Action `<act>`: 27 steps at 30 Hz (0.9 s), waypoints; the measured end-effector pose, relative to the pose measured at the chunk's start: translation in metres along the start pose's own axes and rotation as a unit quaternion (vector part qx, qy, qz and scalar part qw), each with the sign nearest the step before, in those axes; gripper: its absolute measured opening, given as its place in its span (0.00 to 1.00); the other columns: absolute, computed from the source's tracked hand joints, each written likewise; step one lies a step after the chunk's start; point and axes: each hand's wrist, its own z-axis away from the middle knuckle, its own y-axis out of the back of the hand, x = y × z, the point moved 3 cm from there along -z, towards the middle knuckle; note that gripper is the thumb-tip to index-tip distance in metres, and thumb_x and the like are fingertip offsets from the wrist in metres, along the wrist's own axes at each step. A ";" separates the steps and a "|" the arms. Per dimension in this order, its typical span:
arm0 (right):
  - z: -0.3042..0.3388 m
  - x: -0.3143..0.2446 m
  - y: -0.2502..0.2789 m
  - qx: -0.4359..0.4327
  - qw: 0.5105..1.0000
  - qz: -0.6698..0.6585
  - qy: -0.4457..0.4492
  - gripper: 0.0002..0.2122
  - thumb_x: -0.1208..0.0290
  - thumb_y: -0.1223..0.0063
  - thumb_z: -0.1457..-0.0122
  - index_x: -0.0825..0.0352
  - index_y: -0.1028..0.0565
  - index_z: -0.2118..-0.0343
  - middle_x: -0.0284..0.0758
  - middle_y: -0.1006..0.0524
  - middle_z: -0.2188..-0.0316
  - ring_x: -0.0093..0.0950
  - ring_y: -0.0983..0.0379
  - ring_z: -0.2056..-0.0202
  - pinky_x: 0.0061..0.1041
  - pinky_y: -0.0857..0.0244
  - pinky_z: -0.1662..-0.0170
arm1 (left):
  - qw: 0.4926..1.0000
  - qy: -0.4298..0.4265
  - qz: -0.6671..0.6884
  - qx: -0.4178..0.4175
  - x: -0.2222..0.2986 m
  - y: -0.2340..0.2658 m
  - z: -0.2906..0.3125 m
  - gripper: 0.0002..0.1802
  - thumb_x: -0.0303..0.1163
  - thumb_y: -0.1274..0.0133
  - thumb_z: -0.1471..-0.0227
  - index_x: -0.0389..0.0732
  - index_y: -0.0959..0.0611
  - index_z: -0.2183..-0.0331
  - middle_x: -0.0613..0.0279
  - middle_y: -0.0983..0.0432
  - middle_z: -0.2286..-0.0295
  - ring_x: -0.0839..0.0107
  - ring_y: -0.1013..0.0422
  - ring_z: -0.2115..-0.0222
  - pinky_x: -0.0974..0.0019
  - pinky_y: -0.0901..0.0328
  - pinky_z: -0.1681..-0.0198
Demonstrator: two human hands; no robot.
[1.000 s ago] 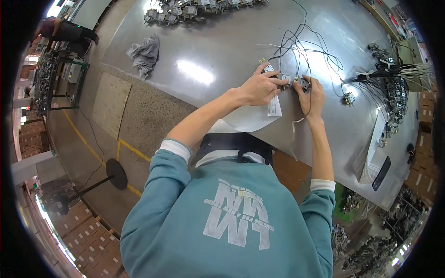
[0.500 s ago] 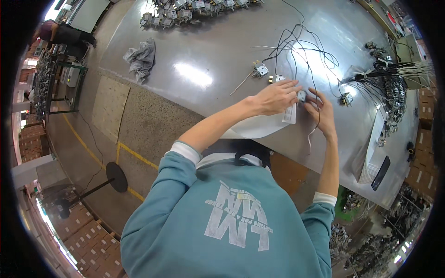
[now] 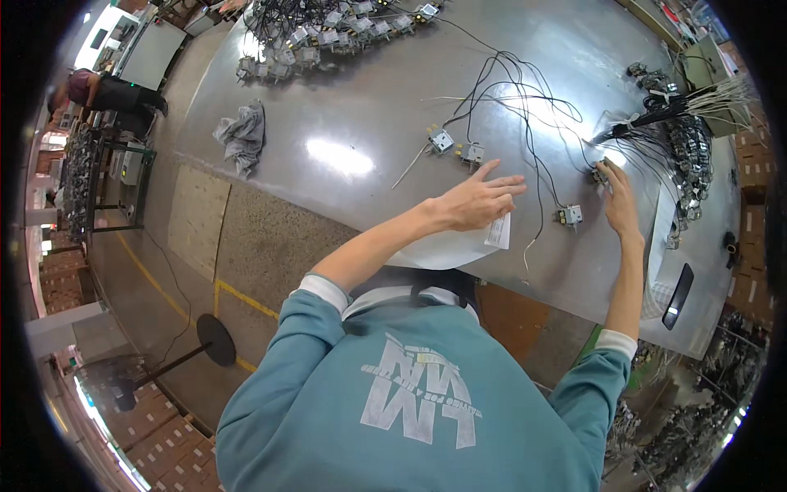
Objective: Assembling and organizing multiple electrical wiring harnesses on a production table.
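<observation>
My left hand point(image 3: 479, 201) hovers over the near part of the metal table, fingers stretched out and holding nothing. Under its wrist lies a white sheet point(image 3: 449, 250), with a printed slip point(image 3: 498, 232) beside it. My right hand point(image 3: 620, 201) reaches farther right, its fingertips closed on a small metal box-shaped part point(image 3: 601, 174) with a dark lead. Between my hands rests a similar silver part point(image 3: 568, 216) with a thin black wire point(image 3: 537, 176). Just beyond my left fingers are two more, one silver part point(image 3: 470, 153) and another silver part point(image 3: 441, 141) with a thin rod.
Loose black wires point(image 3: 520, 86) loop across the table point(image 3: 377, 98). At the right lies a tied bundle of dark cables point(image 3: 656, 115) with many parts. Rows of metal parts point(image 3: 328, 37) sit at the far left, near a grey cloth point(image 3: 241, 135). A phone-like black slab point(image 3: 677, 297) lies at right.
The silver part that was between my hands now lies on the table. My right hand has moved right to another part; my left has stayed near the sheet, its fingers spreading.
</observation>
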 end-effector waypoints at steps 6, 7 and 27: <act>0.004 -0.020 0.004 -0.079 0.994 -0.070 0.019 0.26 0.84 0.40 0.42 0.60 0.23 0.39 0.36 0.28 0.36 0.40 0.27 0.41 0.35 0.29 0.43 | 0.993 -0.004 0.111 0.030 0.016 -0.012 -0.001 0.18 0.36 0.52 0.29 0.33 0.20 0.47 0.56 0.30 0.36 0.64 0.41 0.30 0.51 0.49 0.26; 0.009 -0.035 0.003 -0.092 0.991 -0.101 -0.002 0.24 0.82 0.38 0.43 0.61 0.22 0.41 0.36 0.27 0.37 0.38 0.24 0.47 0.33 0.27 0.49 | 0.992 0.008 0.123 0.038 0.016 -0.013 0.000 0.20 0.36 0.53 0.29 0.32 0.21 0.45 0.55 0.29 0.36 0.62 0.40 0.31 0.54 0.47 0.27; 0.042 -0.173 -0.021 -0.085 0.969 -0.228 -0.038 0.31 0.64 0.28 0.45 0.65 0.25 0.39 0.36 0.27 0.37 0.36 0.24 0.45 0.33 0.29 0.43 | 0.858 0.366 0.338 0.124 0.021 0.063 0.131 0.22 0.41 0.53 0.27 0.31 0.20 0.66 0.51 0.27 0.77 0.61 0.31 0.75 0.59 0.34 0.66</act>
